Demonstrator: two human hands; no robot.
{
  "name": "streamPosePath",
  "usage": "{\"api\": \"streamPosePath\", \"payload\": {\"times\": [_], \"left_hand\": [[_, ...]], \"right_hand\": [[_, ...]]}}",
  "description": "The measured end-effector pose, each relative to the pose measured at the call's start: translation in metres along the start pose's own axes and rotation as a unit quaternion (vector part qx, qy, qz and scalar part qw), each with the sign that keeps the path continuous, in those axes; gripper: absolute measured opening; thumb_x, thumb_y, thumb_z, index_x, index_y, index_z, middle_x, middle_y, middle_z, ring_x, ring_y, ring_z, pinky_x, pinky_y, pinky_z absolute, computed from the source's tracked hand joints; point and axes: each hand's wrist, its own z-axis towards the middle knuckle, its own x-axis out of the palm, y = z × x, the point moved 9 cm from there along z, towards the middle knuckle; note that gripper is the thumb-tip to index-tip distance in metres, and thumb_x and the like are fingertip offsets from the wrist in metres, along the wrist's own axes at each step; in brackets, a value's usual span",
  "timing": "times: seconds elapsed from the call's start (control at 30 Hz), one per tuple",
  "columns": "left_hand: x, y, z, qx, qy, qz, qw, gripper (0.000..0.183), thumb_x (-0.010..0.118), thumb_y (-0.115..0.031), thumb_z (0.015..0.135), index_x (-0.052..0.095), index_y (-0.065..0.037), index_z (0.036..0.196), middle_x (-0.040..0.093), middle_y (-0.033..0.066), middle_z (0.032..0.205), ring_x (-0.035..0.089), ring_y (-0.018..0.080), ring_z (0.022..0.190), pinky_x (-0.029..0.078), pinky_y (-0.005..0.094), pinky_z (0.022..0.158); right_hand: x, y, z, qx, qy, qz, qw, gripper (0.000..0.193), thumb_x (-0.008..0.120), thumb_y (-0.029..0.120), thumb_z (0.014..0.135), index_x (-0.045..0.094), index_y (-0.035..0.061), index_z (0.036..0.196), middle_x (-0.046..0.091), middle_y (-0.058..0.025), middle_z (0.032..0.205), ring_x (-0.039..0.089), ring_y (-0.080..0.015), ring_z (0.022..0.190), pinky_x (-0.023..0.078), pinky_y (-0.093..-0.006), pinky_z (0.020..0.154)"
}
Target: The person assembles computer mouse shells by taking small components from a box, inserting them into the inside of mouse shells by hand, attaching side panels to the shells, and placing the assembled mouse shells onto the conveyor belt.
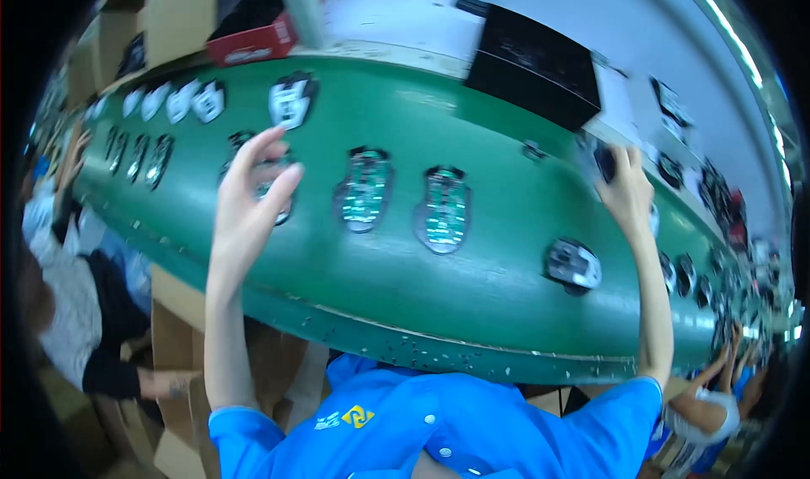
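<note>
My left hand hovers over the left part of the green bench, thumb and fingers apart and nothing in it. Partly hidden behind it lie mouse bases. To its right are two more open mouse bases with green circuit boards, one nearer the hand and one at mid-bench. My right hand, at the bench's far right, has its fingers closed round a dark mouse part, blurred and partly covered by the fingers. Nearer me lies a grey-and-black mouse shell.
A pale mouse shell and a row of others stand far left, near a red box. At the back stands a black box. More mouse parts line the right. Co-workers are at both ends.
</note>
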Motion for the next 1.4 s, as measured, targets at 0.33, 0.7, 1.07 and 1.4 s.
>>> {"api": "streamPosePath", "payload": {"times": [0.33,0.7,1.07,1.4], "left_hand": [[-0.012,0.053,0.13,-0.023,0.007,0.58,0.815,0.082,0.065,-0.063,0.068,0.058,0.006,0.11,0.062,0.0216,0.103,0.05,0.0362,0.104,0.045,0.0452,0.086],[-0.006,0.081,0.152,-0.059,0.031,0.097,0.993,0.076,0.074,-0.036,0.07,0.046,0.006,0.127,0.057,0.0201,0.12,0.058,0.0262,0.108,0.046,0.0356,0.092],[0.136,-0.024,-0.036,-0.288,0.313,-0.66,0.619,0.05,0.054,-0.027,0.087,0.043,-0.004,0.129,0.056,0.0163,0.115,0.06,0.0295,0.099,0.054,0.0529,0.079],[0.139,-0.056,-0.08,-0.229,0.392,-0.405,0.794,0.055,0.049,-0.037,0.09,0.039,-0.001,0.131,0.056,0.0113,0.117,0.06,0.0164,0.099,0.05,0.0284,0.083]], "right_hand": [[-0.018,0.122,0.026,-0.252,0.089,0.104,0.958,0.046,0.063,0.0,0.064,0.059,0.0122,0.109,0.052,-0.0088,0.111,0.053,-0.0277,0.103,0.053,-0.0376,0.074],[0.052,0.121,0.06,-0.246,0.262,0.174,0.917,0.024,0.063,-0.001,0.072,0.06,0.0026,0.096,0.057,-0.0116,0.097,0.06,-0.0307,0.087,0.05,-0.0396,0.074],[-0.025,0.126,0.049,0.089,0.332,0.59,0.731,0.013,0.066,0.005,0.082,0.065,-0.0056,0.089,0.062,-0.0084,0.087,0.065,-0.0132,0.074,0.054,-0.0203,0.049],[-0.142,0.232,-0.016,-0.362,0.076,0.416,0.831,0.022,0.075,0.015,0.065,0.072,0.0158,0.087,0.057,0.0008,0.083,0.051,-0.0164,0.07,0.043,-0.0281,0.051]]}}
